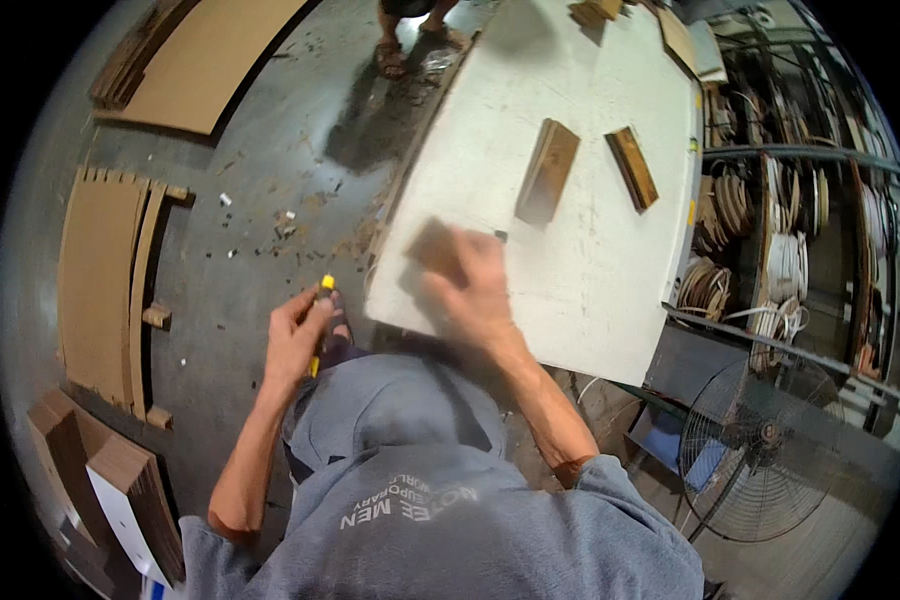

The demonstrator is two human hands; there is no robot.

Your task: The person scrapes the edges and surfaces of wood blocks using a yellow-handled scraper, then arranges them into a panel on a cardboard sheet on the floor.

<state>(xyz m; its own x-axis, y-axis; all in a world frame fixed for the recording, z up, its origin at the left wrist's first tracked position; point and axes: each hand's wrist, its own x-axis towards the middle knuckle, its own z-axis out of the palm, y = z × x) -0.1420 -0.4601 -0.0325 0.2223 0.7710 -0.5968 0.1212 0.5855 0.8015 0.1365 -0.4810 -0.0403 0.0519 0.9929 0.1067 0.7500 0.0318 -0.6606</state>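
Note:
My left hand (pixel 297 335) is off the table's left side, closed around a slim yellow-and-black tool that looks like a utility knife (pixel 327 284). Its yellow ends stick out above and below my fingers. Over the near left corner of the white table (pixel 590 300), my right hand (pixel 478 285) is smeared by motion. A flat brown wooden block (pixel 430 248), blurred too, sits at its fingers and appears gripped. Beyond that hand, a pair of long brown blocks (pixel 548 172) lies side by side. Farther right rests a single dark brown block (pixel 632 170).
More wooden pieces (pixel 597 12) lie at the table's far end. Racks with coiled edging strips (pixel 790 265) and a caged fan (pixel 760 445) stand to the right. Cardboard stacks (pixel 105 285) occupy the left floor, among scattered scraps. Another person's feet (pixel 390 58) show at the top.

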